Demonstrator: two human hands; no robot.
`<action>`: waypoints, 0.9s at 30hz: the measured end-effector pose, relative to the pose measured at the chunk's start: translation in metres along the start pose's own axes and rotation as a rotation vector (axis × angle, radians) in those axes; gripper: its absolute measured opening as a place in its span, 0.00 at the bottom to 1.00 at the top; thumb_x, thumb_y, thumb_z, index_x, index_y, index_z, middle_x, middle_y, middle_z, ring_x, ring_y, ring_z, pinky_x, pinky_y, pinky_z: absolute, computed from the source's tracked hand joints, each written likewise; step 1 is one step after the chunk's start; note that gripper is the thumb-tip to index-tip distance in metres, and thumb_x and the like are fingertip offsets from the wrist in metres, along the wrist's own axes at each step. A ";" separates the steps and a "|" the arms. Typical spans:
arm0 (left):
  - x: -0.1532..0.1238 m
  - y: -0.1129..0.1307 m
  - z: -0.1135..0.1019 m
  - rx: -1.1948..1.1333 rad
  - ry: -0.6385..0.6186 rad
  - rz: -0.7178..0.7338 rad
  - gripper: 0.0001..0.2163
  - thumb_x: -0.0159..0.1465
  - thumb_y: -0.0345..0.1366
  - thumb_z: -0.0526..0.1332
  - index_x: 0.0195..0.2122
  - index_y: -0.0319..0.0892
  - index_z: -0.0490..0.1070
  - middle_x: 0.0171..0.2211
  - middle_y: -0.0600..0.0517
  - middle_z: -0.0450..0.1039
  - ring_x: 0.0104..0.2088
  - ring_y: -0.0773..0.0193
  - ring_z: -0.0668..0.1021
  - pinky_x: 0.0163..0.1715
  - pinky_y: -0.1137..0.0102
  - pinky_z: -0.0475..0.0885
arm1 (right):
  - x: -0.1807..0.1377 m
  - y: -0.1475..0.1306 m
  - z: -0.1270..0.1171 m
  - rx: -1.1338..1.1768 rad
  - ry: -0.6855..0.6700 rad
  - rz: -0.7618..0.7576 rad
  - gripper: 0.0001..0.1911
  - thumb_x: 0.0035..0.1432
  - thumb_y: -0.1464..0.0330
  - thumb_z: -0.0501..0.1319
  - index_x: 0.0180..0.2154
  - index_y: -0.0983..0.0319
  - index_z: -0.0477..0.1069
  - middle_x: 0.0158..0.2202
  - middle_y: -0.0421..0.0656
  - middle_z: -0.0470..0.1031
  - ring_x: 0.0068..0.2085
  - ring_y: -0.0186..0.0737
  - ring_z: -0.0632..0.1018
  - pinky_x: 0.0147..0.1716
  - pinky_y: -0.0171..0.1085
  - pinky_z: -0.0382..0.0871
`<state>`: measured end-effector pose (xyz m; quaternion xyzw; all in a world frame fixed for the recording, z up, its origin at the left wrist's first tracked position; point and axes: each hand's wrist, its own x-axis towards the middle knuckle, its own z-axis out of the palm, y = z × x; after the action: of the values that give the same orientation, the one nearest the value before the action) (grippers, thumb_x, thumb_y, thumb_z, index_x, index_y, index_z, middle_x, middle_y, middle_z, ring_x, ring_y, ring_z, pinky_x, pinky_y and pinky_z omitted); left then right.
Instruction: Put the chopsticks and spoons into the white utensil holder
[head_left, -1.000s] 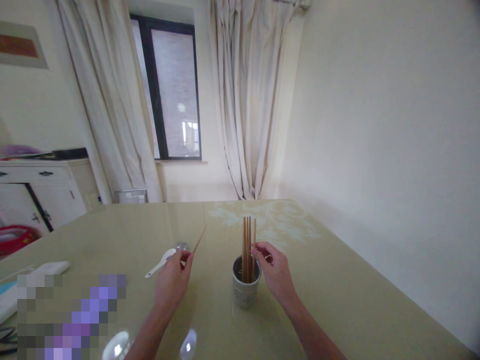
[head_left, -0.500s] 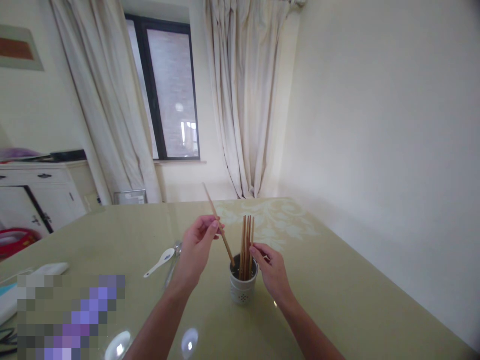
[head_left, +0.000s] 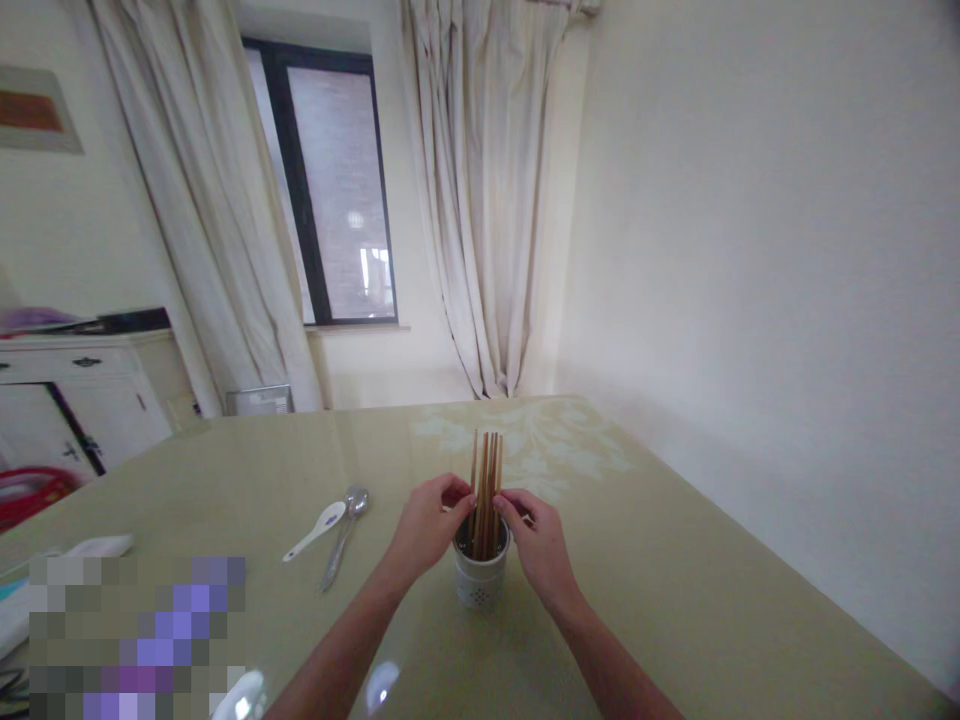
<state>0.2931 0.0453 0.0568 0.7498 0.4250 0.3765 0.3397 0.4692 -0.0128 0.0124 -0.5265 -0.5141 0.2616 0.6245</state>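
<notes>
A grey-white patterned cup (head_left: 481,585) stands on the table in front of me, and several brown chopsticks (head_left: 487,480) rise nearly upright from it. My left hand (head_left: 435,520) pinches a chopstick (head_left: 474,460) on the left side of the bunch. From the other side, my right hand (head_left: 536,535) has thumb and fingers closed on a chopstick (head_left: 500,458) at the right of the bunch. The lower ends of the chopsticks are hidden inside the cup.
Left of my hands lie a white ceramic spoon (head_left: 319,530) and a metal spoon (head_left: 346,535) on the greenish table (head_left: 675,600). Farther left is a blurred-out patch. A wall (head_left: 750,300) runs along the right, and a curtain (head_left: 491,200) hangs behind.
My left hand has moved right and down to the bunch; its chopstick has gone from a leftward slant to nearly upright in the cup. My right hand stays at the bunch.
</notes>
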 end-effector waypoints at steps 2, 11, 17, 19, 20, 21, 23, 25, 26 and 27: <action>0.000 -0.006 0.004 -0.004 -0.028 -0.028 0.11 0.62 0.43 0.64 0.35 0.41 0.80 0.34 0.46 0.85 0.36 0.55 0.85 0.40 0.63 0.77 | 0.001 0.002 0.001 0.011 0.000 0.003 0.28 0.61 0.44 0.68 0.40 0.63 0.86 0.37 0.51 0.87 0.38 0.52 0.84 0.36 0.43 0.76; -0.007 -0.012 0.010 -0.067 -0.052 -0.033 0.14 0.62 0.48 0.63 0.35 0.41 0.79 0.33 0.46 0.85 0.34 0.55 0.84 0.37 0.64 0.77 | -0.001 0.003 0.003 0.055 -0.004 0.027 0.27 0.59 0.44 0.70 0.41 0.63 0.86 0.39 0.52 0.87 0.38 0.53 0.84 0.35 0.43 0.76; -0.011 -0.010 0.013 -0.116 -0.074 -0.030 0.12 0.62 0.45 0.63 0.35 0.42 0.79 0.34 0.47 0.85 0.35 0.57 0.85 0.38 0.65 0.78 | 0.000 0.003 0.001 0.044 -0.020 0.049 0.29 0.56 0.43 0.72 0.40 0.63 0.86 0.37 0.52 0.87 0.37 0.53 0.84 0.35 0.44 0.77; -0.012 -0.010 0.012 -0.122 -0.072 -0.039 0.14 0.62 0.47 0.64 0.37 0.42 0.79 0.36 0.46 0.86 0.37 0.56 0.85 0.38 0.65 0.78 | 0.000 0.004 0.001 0.047 -0.017 0.057 0.28 0.55 0.44 0.72 0.40 0.63 0.86 0.36 0.52 0.87 0.36 0.53 0.84 0.34 0.44 0.77; -0.012 -0.011 0.010 -0.123 -0.061 -0.047 0.16 0.62 0.49 0.64 0.40 0.42 0.80 0.38 0.45 0.86 0.38 0.56 0.86 0.39 0.65 0.79 | 0.000 0.004 0.001 0.050 -0.016 0.061 0.28 0.55 0.44 0.73 0.40 0.63 0.86 0.35 0.52 0.87 0.36 0.53 0.84 0.34 0.44 0.77; -0.012 -0.014 0.007 -0.122 -0.044 -0.054 0.18 0.63 0.51 0.63 0.42 0.41 0.80 0.40 0.45 0.87 0.39 0.55 0.86 0.40 0.64 0.79 | -0.001 0.004 0.001 0.054 -0.015 0.064 0.28 0.54 0.44 0.73 0.40 0.63 0.86 0.35 0.52 0.87 0.36 0.53 0.84 0.34 0.44 0.77; -0.013 -0.027 -0.008 -0.084 0.019 -0.068 0.21 0.66 0.54 0.61 0.45 0.42 0.81 0.42 0.44 0.87 0.41 0.54 0.86 0.43 0.63 0.79 | -0.001 0.003 0.001 0.058 -0.018 0.072 0.29 0.54 0.44 0.73 0.40 0.63 0.86 0.35 0.52 0.87 0.35 0.53 0.84 0.34 0.44 0.76; -0.016 -0.049 -0.030 0.047 0.116 -0.101 0.20 0.69 0.52 0.57 0.44 0.42 0.81 0.42 0.45 0.87 0.41 0.54 0.86 0.45 0.62 0.79 | -0.002 0.003 0.001 0.055 -0.015 0.079 0.29 0.55 0.44 0.73 0.41 0.63 0.86 0.36 0.52 0.86 0.36 0.52 0.83 0.34 0.44 0.76; -0.019 -0.062 -0.043 0.171 0.188 -0.142 0.17 0.70 0.48 0.57 0.43 0.42 0.81 0.41 0.44 0.87 0.43 0.53 0.86 0.47 0.62 0.78 | -0.002 0.003 0.001 0.054 -0.007 0.081 0.29 0.55 0.44 0.72 0.41 0.63 0.86 0.36 0.52 0.86 0.36 0.52 0.83 0.34 0.43 0.75; -0.023 -0.075 -0.056 0.327 0.264 -0.199 0.15 0.70 0.44 0.56 0.43 0.42 0.80 0.42 0.43 0.87 0.44 0.52 0.86 0.49 0.61 0.77 | -0.003 0.003 0.001 0.056 0.003 0.082 0.29 0.56 0.43 0.71 0.41 0.63 0.86 0.36 0.51 0.86 0.36 0.51 0.82 0.33 0.43 0.75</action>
<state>0.2084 0.0663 0.0154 0.6935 0.5930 0.3622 0.1904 0.4683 -0.0137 0.0086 -0.5300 -0.4835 0.3004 0.6286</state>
